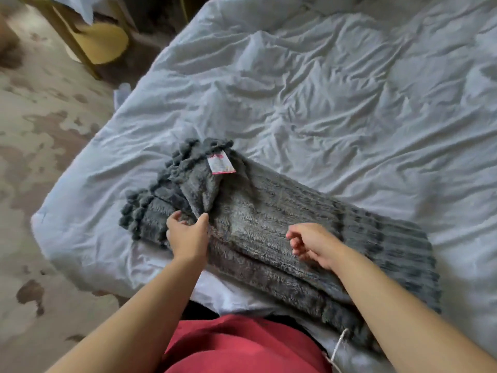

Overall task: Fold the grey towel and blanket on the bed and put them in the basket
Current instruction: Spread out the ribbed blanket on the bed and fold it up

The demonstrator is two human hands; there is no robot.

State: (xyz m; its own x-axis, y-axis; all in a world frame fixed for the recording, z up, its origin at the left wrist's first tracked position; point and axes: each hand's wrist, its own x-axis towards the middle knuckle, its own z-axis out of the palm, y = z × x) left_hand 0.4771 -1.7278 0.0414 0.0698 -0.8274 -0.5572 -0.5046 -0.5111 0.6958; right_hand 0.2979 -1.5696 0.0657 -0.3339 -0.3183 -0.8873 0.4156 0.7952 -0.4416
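Note:
A grey ribbed fleece blanket with pom-pom trim lies folded into a long strip across the near corner of the bed. A white care label with pink edging shows on its upturned left end. My left hand pinches a raised fold of the blanket near that end, thumb and fingers around the fabric. Over the strip's middle hovers my right hand, its fingers loosely curled and holding nothing. No grey towel or basket is in view.
The bed is covered by a wrinkled white duvet, its corner at the left. A patterned beige and brown rug lies to the left. A yellow wooden chair stands at the top left.

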